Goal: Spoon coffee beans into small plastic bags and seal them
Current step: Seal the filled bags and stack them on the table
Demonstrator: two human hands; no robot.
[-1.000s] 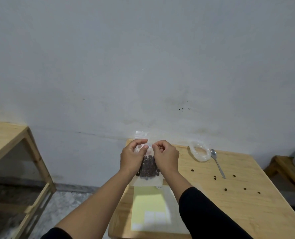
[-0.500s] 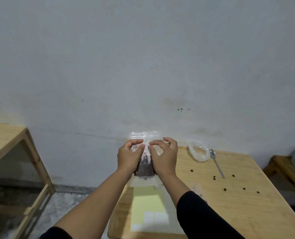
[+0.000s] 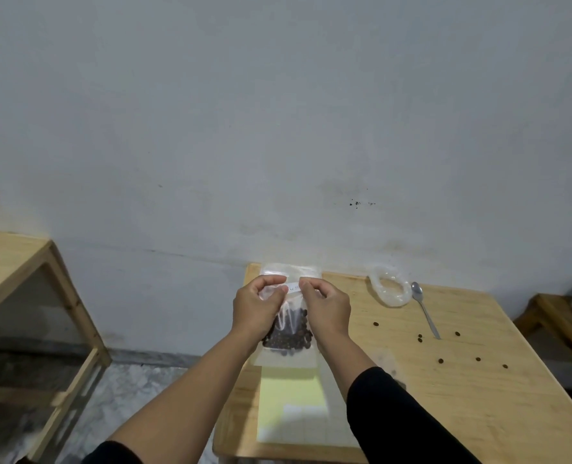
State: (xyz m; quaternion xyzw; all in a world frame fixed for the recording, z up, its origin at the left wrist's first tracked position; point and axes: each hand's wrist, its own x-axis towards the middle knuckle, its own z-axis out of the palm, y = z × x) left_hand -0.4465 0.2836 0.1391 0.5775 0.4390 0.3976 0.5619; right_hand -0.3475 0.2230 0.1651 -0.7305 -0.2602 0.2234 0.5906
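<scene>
Head view: small plastic bag [image 3: 289, 329] held upright between both hands, left hand [image 3: 256, 308] and right hand [image 3: 326, 308] pinching its top strip. Clear film, dark coffee beans [image 3: 289, 334] pooled low; seal state apparently indistinct.

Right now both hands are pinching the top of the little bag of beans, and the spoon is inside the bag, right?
Not quite. The head view shows the spoon lying on the table, right of the bag. Both the left hand and right hand do pinch its top.
</scene>
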